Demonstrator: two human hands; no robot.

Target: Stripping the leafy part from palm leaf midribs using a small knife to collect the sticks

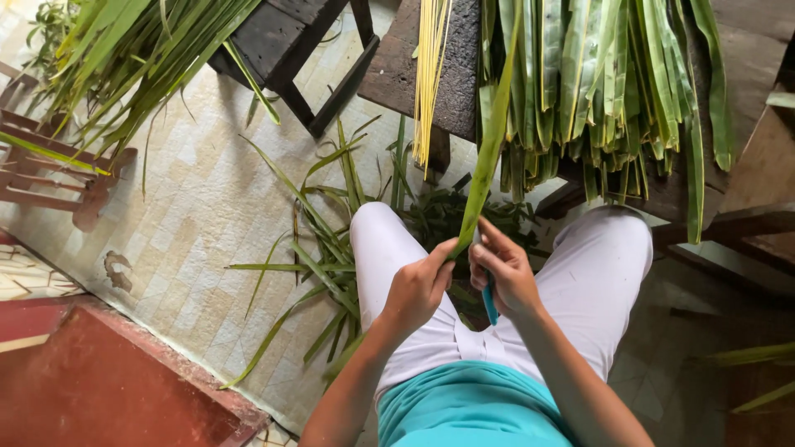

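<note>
Seated, I look down at my lap in white trousers. My left hand [418,285] pinches the lower end of a long green leaf [490,141] that rises up toward the table. My right hand [503,269] grips a small tool with a blue handle [490,305] against the same leaf end, right beside my left hand. On the wooden table [397,74] ahead lies a pile of cut green leaves [613,83] hanging over the edge, with a bundle of thin yellow strips [431,66] to their left.
Loose green leaf trimmings [323,257] litter the tiled floor by my left knee. A dark wooden stool [290,50] stands at the back, more leafy fronds [124,58] lie on a wooden frame at the left. A red step [91,381] sits at lower left.
</note>
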